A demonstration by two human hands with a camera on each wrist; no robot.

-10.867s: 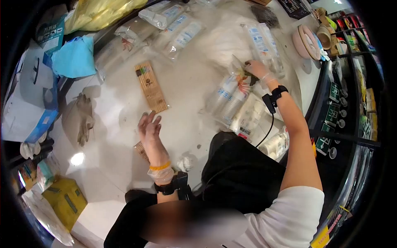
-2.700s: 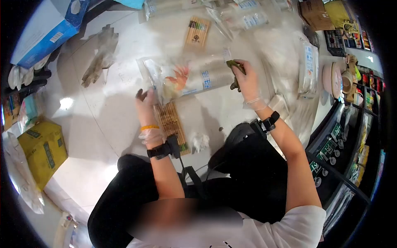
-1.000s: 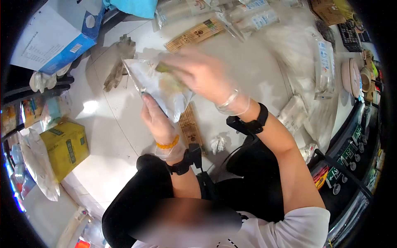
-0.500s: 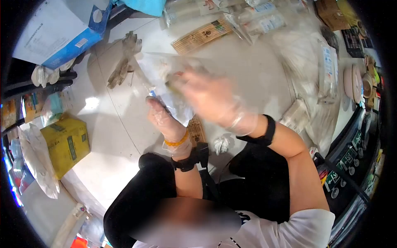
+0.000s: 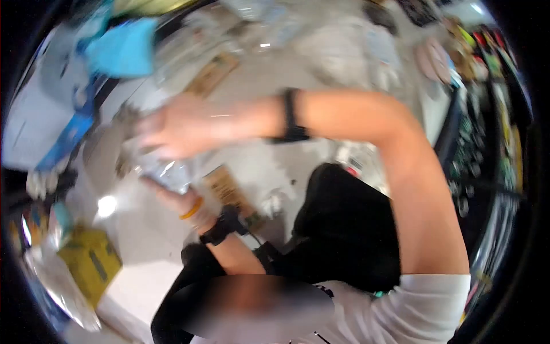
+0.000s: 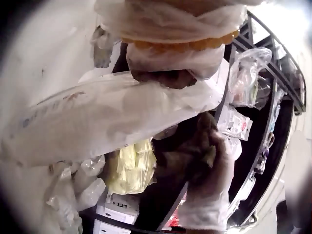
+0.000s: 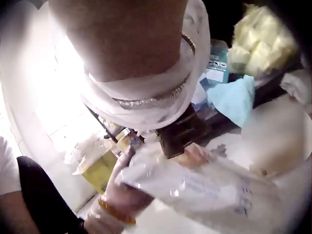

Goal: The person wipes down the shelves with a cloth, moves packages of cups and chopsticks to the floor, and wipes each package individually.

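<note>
The head view is smeared by motion. My left hand, in a thin clear glove, grips a long clear plastic packet from below; the left wrist view shows the packet stretching left from the palm. My right hand reaches across to the left, just above the packet. In the left wrist view the gloved right hand is curled round a dark olive pad. That pad hangs under the right palm, close over the packet and the left hand.
On the pale floor lie a bamboo stick pack by my knee, another pack farther off, and crumpled tissue. A yellow box, a blue-white carton and a blue cloth stand left. Shelves run along the right.
My right arm has swung far to the left across the view, carrying the pad. The left hand and packet have dropped lower and leftward, and the head camera has turned.
</note>
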